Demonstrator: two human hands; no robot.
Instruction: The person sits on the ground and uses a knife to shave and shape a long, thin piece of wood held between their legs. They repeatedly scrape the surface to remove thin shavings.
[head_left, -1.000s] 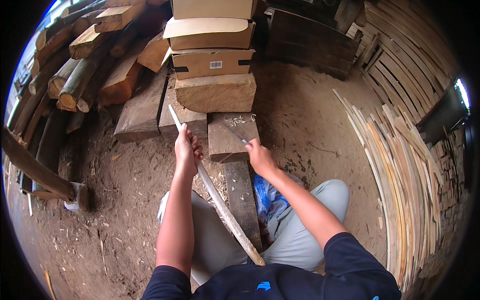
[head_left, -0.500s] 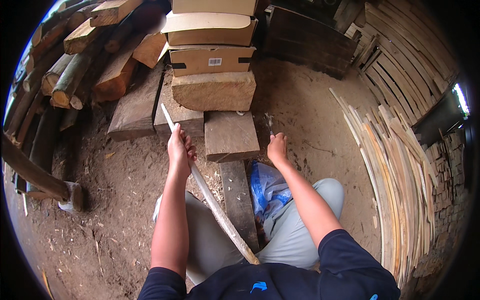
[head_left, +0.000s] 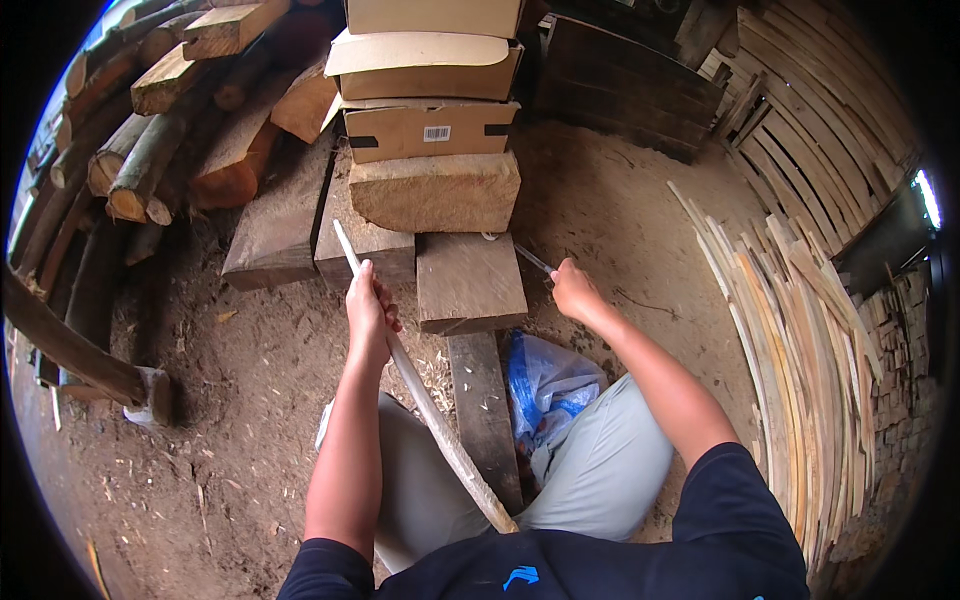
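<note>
Markings in view: a white label (head_left: pixel 437 133) bearing a barcode of dark upright bars, set near the middle of the front of a brown cardboard box (head_left: pixel 395 130), the lowest in a stack (head_left: pixel 425 78), between two dark patches (head_left: pixel 497 130); any characters on the label are too small to read. On the front of the dark shirt (head_left: pixel 620 565), a curved blue emblem (head_left: pixel 521 577). No words or numbers can be read

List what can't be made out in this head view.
In the head view:
- Handle of the knife: covered by the right hand.
- Gripped stretch of the stick: covered by the left hand.
- Contents of the bag: obscured by its folds.
- Top box: cut off by the upper edge.
</note>
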